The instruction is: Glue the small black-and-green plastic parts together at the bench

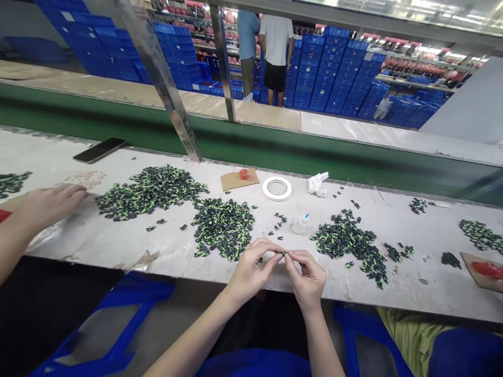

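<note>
My left hand (256, 263) and my right hand (307, 275) meet fingertip to fingertip above the table's near edge. Pinched between them is a small black-and-green part (282, 254), mostly covered by the fingers. A heap of black-and-green parts (223, 226) lies just left of my left hand. Another heap of such parts (349, 242) spreads to the right of my right hand. Several loose black pieces (277, 222) are scattered beyond my fingers, beside a small clear bottle (301, 223) with a blue tip.
A roll of white tape (276, 188), crumpled tissue (318, 184) and cardboard with a red cup (244, 174) lie farther back. A co-worker's hand (53, 204) rests at the left, near a larger heap (151, 191) and a phone (100, 150). A metal post (165, 84) rises behind.
</note>
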`<state>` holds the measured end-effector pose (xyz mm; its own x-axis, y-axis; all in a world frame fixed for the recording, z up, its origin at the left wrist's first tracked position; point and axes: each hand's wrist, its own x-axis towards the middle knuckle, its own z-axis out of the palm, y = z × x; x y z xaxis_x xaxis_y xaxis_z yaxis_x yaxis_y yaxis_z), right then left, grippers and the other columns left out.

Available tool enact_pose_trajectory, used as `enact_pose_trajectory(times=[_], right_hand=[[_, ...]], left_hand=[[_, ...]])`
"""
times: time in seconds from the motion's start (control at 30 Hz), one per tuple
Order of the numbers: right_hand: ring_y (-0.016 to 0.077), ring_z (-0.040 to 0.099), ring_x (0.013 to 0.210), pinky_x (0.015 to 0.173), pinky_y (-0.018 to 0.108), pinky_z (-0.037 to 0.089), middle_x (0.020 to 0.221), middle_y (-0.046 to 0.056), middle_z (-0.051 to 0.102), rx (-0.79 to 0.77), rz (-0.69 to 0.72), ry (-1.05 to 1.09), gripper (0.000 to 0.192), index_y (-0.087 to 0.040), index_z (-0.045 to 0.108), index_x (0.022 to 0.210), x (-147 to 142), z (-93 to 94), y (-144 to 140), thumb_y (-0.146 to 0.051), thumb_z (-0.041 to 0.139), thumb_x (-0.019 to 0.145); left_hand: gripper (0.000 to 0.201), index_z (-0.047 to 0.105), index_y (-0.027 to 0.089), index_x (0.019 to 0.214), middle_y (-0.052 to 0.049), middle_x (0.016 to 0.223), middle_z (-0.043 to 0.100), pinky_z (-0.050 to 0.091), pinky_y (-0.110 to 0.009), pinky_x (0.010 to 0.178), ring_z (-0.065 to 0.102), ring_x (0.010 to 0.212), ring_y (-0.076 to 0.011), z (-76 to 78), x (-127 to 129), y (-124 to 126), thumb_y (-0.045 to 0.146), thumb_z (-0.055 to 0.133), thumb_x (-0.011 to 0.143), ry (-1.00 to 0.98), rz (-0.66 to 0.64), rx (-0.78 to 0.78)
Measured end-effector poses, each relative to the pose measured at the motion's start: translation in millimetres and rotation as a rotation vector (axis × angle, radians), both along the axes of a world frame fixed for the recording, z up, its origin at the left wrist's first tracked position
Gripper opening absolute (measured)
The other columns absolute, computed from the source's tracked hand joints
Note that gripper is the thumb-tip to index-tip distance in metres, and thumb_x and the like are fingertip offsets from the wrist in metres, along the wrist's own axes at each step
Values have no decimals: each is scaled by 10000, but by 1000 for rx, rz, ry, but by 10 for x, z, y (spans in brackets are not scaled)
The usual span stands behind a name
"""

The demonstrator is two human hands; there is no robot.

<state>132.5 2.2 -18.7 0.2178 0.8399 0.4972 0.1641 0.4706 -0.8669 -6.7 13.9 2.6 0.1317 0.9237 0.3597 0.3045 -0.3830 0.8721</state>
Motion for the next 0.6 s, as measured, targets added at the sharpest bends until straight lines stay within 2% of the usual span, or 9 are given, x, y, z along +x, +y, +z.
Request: enact_pose_trajectory(times=[0.13, 0.33, 0.47, 0.6], right_hand=[[176, 678, 697, 622, 302, 576, 756, 46, 709, 23, 38, -91, 89, -208, 696, 828, 71, 42, -14, -138, 648, 802], [159, 687, 677, 655, 293, 588, 811, 29, 734, 21, 125, -201, 298, -218, 642, 1067, 194, 171, 0, -140, 650, 779], [160, 683, 649, 673, 311, 589, 778, 17, 731, -48, 149, -232, 291, -224, 640, 1032, 233, 231, 12, -157, 667, 750], [155, 662, 617, 662, 312, 584, 713, 10, 704, -97, 140, -179, 237, -216, 626, 949, 207, 205, 9, -159, 664, 722]], left_hand=[[85, 692, 212, 852, -43, 848, 708, 501, -323, 795, 658, 847, -192, 74, 4, -38, 194, 619, 812, 13, 17, -64], [109, 685, 224, 896, -37, 879, 723, 457, -346, 841, 641, 897, -201, 196, -52, -24, 195, 599, 835, 104, -79, -3], [130, 688, 230, 929, -36, 886, 727, 428, -364, 856, 633, 919, -207, 267, -88, -23, 212, 579, 862, 155, -131, 14], [130, 704, 247, 924, -30, 860, 738, 411, -382, 841, 632, 889, -212, 299, -81, -75, 228, 593, 858, 221, -85, -7]])
